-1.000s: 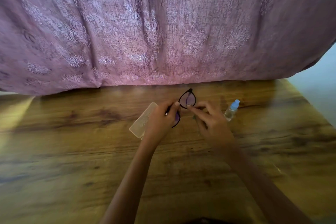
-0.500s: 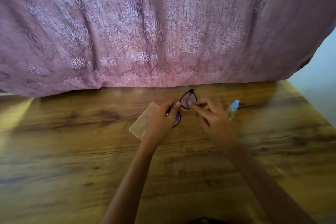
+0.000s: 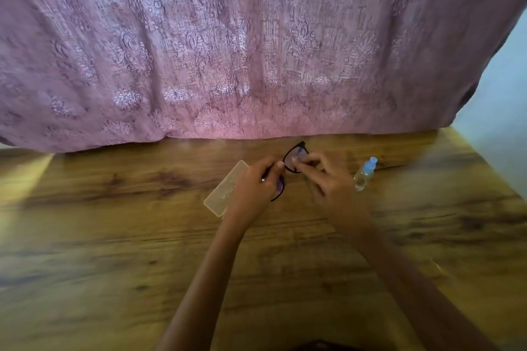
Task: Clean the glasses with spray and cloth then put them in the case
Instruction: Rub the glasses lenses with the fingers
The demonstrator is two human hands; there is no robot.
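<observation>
The left hand [image 3: 253, 188] gripped the glasses [image 3: 288, 158] just above the table [image 3: 114, 236] near the case [image 3: 225, 188], the right hand [image 3: 328, 179] pinched their far end as if wiping, and next they would need to go into the case.

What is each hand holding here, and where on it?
The left hand grips the glasses by the frame around the nearer lens; the right hand pinches the farther lens.

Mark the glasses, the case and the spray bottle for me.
glasses [image 3: 288, 164], head view, on the far lens inside the black rim.
case [image 3: 225, 191], head view, middle of its pale flat face.
spray bottle [image 3: 362, 177], head view, clear body below the blue cap.
</observation>
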